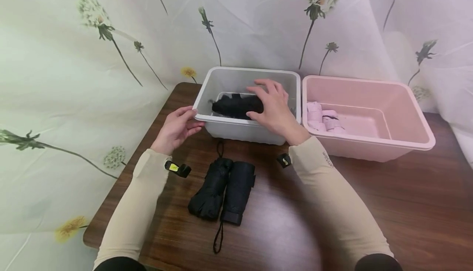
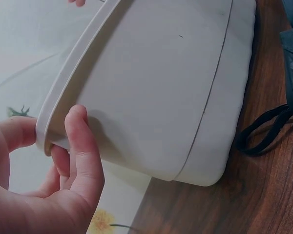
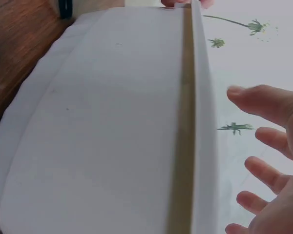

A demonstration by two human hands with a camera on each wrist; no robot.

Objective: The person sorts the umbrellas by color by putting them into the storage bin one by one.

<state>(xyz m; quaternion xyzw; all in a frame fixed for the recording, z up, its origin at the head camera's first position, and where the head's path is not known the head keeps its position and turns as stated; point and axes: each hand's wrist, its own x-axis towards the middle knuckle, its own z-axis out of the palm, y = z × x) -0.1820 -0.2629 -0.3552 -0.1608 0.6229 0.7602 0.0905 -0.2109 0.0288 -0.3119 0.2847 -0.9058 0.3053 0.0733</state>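
Note:
My left hand [image 1: 177, 128] pinches the near left corner of the white bin's rim, thumb above and fingers below. The white bin [image 1: 245, 129] has a black folded umbrella [image 1: 233, 106] lying on its floor. Over the bin's near right side, my right hand [image 1: 272, 109] hangs with its fingers spread and nothing between them. It overlaps the umbrella's right end in the head view. In the right wrist view the hand shows above the rim [image 3: 205, 122]. Two more black folded umbrellas, a left one [image 1: 210, 191] and a right one [image 1: 238, 193], lie side by side in front of the bin.
To the right stands a pink bin [image 1: 369, 145] with pale pink rolled bundles [image 1: 325, 119] in its left end. Both bins stand on a dark wooden table [image 1: 295, 230]. A flower-printed cloth [image 1: 251, 24] hangs behind.

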